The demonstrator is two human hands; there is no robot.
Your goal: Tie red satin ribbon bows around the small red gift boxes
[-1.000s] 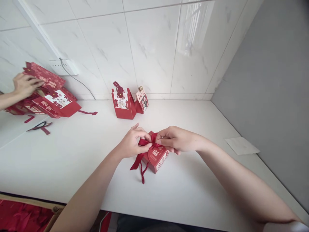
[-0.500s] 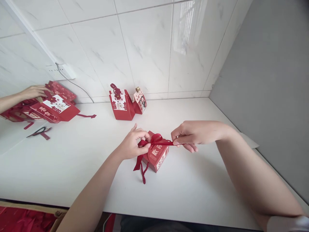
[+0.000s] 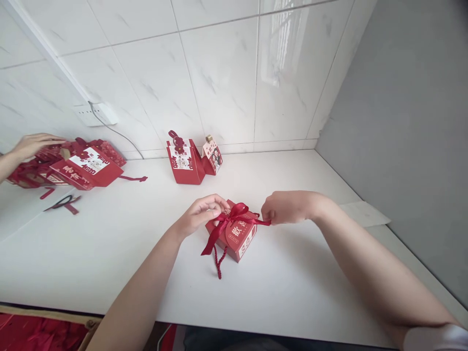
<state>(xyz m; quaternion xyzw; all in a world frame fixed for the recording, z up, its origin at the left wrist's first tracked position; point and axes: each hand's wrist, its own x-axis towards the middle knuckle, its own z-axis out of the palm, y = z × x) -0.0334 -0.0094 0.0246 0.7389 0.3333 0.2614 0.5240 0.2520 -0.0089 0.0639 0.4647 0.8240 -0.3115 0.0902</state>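
A small red gift box [image 3: 234, 239] with pale lettering lies on the white table, tied with a shiny red ribbon bow [image 3: 239, 210]. At the bow's left loop, my left hand [image 3: 201, 214] has its thumb and fingers closed, pinching it by the box's upper edge. My right hand [image 3: 287, 208] is curled to the right of the box, at the end of the right ribbon tail, which sags slightly; its fingertips are partly hidden. The left tail hangs loose over the box's side. Below it, a twisted red cord handle [image 3: 218, 265] rests on the table.
Behind stand a red gift box [image 3: 185, 165] and a smaller patterned box [image 3: 212, 158]. At left, another person's hand [image 3: 34, 145] touches a pile of red boxes [image 3: 87, 168], near scissors [image 3: 62, 202]. A white sheet [image 3: 365, 213] lies by the grey panel [image 3: 405, 146]. Red items fill a carton [image 3: 89, 331] below.
The right ribbon tail has gone from taut to slack, and my right hand has curled inward. My left hand has shifted slightly left on the bow. The other person's hand has moved left.
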